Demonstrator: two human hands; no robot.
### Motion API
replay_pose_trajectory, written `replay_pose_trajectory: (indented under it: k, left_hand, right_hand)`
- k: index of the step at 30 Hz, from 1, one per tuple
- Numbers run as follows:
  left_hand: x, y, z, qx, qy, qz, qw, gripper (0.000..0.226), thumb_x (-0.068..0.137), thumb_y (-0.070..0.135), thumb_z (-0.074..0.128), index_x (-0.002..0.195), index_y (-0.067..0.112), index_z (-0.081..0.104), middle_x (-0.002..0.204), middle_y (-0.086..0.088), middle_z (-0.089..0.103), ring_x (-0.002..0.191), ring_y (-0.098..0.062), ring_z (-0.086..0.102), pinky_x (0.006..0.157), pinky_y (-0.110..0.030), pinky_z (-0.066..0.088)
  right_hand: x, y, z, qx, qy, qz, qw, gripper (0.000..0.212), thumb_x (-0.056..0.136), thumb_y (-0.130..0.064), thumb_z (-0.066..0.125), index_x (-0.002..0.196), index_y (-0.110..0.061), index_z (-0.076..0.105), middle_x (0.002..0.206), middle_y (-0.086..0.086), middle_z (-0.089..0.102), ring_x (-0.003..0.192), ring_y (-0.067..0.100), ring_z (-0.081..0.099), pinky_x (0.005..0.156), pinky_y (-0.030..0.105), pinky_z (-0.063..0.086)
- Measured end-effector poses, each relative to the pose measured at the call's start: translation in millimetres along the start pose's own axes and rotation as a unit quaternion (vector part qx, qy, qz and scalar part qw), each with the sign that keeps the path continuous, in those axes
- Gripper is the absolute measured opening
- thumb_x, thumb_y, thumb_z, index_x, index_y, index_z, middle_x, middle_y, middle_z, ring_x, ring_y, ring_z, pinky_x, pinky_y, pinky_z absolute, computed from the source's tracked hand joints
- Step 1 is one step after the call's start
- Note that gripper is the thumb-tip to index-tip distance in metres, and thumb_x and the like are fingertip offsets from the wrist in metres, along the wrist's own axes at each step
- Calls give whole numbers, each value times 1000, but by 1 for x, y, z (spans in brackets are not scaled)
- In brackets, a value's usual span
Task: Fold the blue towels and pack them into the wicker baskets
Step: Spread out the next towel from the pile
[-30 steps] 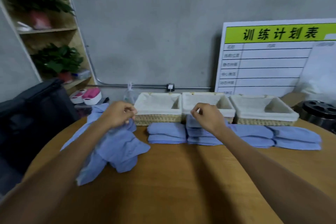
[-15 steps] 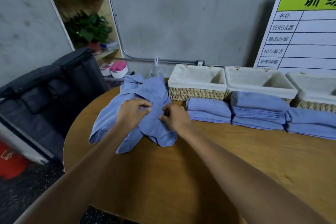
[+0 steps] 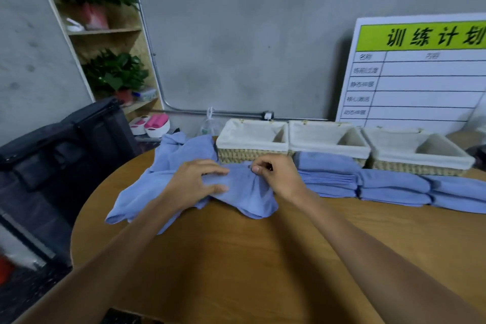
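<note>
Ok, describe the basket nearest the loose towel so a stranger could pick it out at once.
Start at the round wooden table. Along its far edge, under the grey wall, three lined wicker baskets stand in a row. Yours is the left basket: its left end is next to the crumpled towel, while the other two sit behind folded stacks.

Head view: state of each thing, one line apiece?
loose blue towels: unfolded, heaped on the table
left hand: fingers straight, resting on the heap
right hand: pinching a towel edge
folded towels: stacked in front of the baskets
wicker baskets: three, lined, no towels inside
</note>
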State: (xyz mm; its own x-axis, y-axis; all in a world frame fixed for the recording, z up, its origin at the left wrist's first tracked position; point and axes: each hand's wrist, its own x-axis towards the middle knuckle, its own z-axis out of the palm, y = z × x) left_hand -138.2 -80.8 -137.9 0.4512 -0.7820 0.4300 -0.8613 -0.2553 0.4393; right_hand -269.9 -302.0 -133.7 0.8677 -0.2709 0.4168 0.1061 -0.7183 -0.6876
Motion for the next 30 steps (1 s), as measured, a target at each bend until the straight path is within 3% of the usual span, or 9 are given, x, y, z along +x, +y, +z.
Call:
replay_pose_trajectory:
  k: [5, 10, 12, 14, 17, 20, 24, 27, 30]
  left_hand:
    - [-2, 49, 56, 82, -81, 11, 993, 41, 76, 46, 83, 112, 27, 76, 113, 13, 70, 106, -5, 62, 98, -25, 46]
    - [3, 76, 104, 166, -33, 33, 985, 24, 78, 47, 73, 94, 29, 71, 94, 9, 63, 86, -17, 64, 74, -39, 51]
    - [5, 79, 119, 172, -45, 26, 984, 29, 83, 51, 66, 103, 30, 69, 102, 9, 62, 92, -16, 61, 76, -40, 51]
    - [6, 83, 131, 141, -102, 17, 985, 25, 92, 52, 62, 107, 33, 69, 111, 11, 62, 100, -13, 60, 84, -38, 51]
    - [9, 95, 142, 82, -155, 44, 984, 14, 98, 56, 52, 87, 50, 59, 99, 19, 61, 93, -2, 58, 85, -34, 50]
    - [19, 105, 150, 95, -131, 69, 984, 46, 96, 73, 18, 83, 49, 55, 88, 19, 60, 84, 1, 51, 78, -34, 42]
    - [34, 99, 161, 186, -169, 14, 968, 31, 102, 52, 44, 126, 37, 58, 124, 11, 54, 115, -14, 51, 96, -41, 43]
    - [34, 101, 162, 171, -189, 17, 967, 7, 102, 37, 51, 95, 35, 50, 99, 9, 52, 96, -17, 55, 87, -39, 45]
    - [36, 104, 153, 121, -175, 44, 976, 14, 105, 33, 46, 92, 30, 40, 77, 4, 51, 68, -16, 51, 67, -42, 44]
  right_hand:
    - [-52, 13, -70, -35, 6, 34, 999, 11, 91, -6, 69, 83, -3, 74, 82, 2, 73, 71, -1, 58, 67, 6, 39]
    - [-111, 53, -145, -84, -12, 92, 992, 14, 94, -7, 65, 84, -5, 74, 82, -5, 68, 79, 5, 60, 66, 8, 38]
    - [-134, 75, -175, -107, -16, 126, 986, 15, 95, -9, 64, 84, -6, 74, 82, -4, 68, 77, 2, 59, 69, 13, 40]
    - [-157, 93, -202, -140, -70, 150, 976, 18, 96, -9, 63, 80, -14, 71, 86, -1, 71, 77, -1, 58, 75, 22, 46]
    - [-181, 103, -227, -238, -236, 176, 925, 20, 95, -24, 64, 78, -25, 74, 79, -9, 69, 69, -1, 57, 69, 17, 43]
    - [-179, 97, -220, -254, -242, 190, 917, 40, 98, -44, 57, 61, -28, 61, 60, -4, 56, 55, 4, 49, 58, 20, 35]
    - [-154, 85, -166, -210, -120, 149, 959, 23, 101, -36, 54, 111, -21, 68, 110, -2, 65, 98, 16, 59, 85, 33, 48]
    - [-140, 89, -111, -230, -170, 118, 951, 31, 100, -40, 51, 118, -17, 62, 120, 5, 59, 109, 27, 55, 90, 41, 46]
    - [-131, 83, -86, -171, -146, 105, 969, 36, 97, -45, 55, 93, -10, 62, 87, 9, 60, 77, 17, 52, 68, 36, 41]
